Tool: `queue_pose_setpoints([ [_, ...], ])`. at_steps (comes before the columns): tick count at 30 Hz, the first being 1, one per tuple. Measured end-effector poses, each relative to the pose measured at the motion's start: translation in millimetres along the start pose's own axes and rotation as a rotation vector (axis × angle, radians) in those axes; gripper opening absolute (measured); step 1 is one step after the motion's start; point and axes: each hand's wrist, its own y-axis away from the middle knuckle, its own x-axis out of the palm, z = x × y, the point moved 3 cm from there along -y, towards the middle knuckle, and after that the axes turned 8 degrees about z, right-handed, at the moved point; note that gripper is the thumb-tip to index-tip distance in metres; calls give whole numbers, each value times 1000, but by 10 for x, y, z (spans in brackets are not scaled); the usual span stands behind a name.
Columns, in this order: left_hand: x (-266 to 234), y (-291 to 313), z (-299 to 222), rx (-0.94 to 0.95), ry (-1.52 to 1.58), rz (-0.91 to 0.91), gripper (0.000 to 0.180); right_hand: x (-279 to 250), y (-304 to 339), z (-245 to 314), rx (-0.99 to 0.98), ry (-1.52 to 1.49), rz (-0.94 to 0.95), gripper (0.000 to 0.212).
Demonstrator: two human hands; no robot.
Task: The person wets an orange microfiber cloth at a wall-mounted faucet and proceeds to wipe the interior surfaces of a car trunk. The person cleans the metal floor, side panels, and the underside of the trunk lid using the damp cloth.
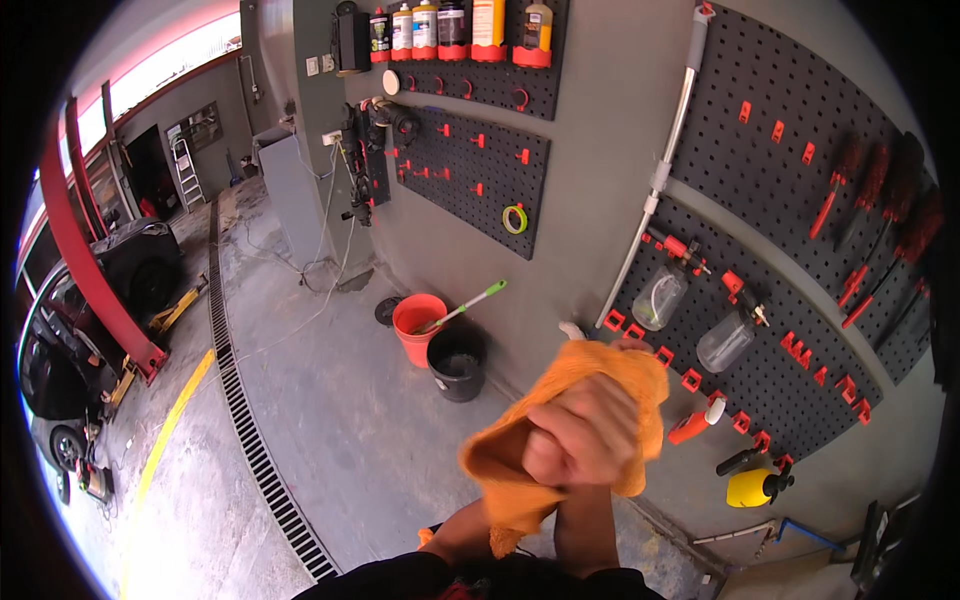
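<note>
An orange cloth [640, 400], likely a microfibre towel, is bunched up in front of me. My right hand [585, 430] is closed over it, fingers curled and slightly smeared by motion. My left forearm [462, 532] runs in under the cloth's lower left side. The cloth covers my left hand, so its fingers cannot be made out. A small patch of skin shows at the cloth's upper edge, but whose finger it is stays unclear. One corner of the cloth hangs down between the forearms.
By the wall stand an orange-red bucket [405, 318] with a green-handled brush and a black bucket [457, 385]. Pegboards [640, 240] carry foam sprayers [660, 295], brushes and bottles [488, 25]. A yellow pump sprayer [748, 488] hangs low right. A floor drain [245, 420] and red lift post [95, 240] lie left.
</note>
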Motion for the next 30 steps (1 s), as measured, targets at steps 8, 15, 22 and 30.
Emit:
queue_pose_setpoints([
  [8,-669,507,10,-71,31,-215,18,675,597,364,-162,-152,347,8],
  [15,-839,280,-348,6,-10,-286,18,1053,114,74,-335,16,387,10],
  [22,-618,262,-7,-22,90,-200,17,767,820,286,-209,99,380,13],
  [30,-486,292,17,-71,95,-195,17,741,243,53,-139,82,401,11],
])
